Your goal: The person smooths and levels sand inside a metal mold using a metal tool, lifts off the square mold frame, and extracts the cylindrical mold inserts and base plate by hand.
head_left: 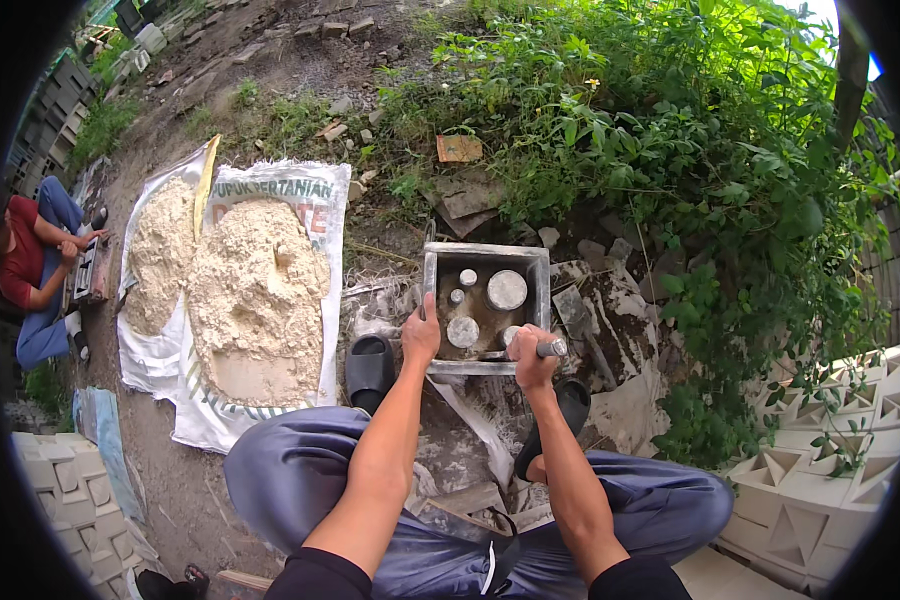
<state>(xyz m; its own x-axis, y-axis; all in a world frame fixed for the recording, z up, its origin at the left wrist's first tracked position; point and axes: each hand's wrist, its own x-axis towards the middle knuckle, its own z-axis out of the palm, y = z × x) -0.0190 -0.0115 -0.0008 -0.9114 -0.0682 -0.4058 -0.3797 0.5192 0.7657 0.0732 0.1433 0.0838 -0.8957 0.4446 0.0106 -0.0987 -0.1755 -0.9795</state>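
Observation:
Between my feet stands a square metal mould box [537, 290], its inside dusty and dark. Several round discs, among them a large pale one [506, 290], show in it. My left hand [422, 335] is closed on the mould's left rim, thumb on top. Over the mould's near right corner, my right hand [535, 358] is wrapped round a grey cylindrical handle [553, 348], whose end sticks out to the right. The fist hides most of this tool and part of a disc beneath it. A dark flat piece lies left of the fist, along the near wall.
Left of the mould, pale damp powder [255, 280] is heaped on an opened white sack [335, 200]. A person in a red shirt [32, 250] sits at far left. Patterned cast blocks [810, 500] are stacked at right, and green plants [650, 130] grow behind.

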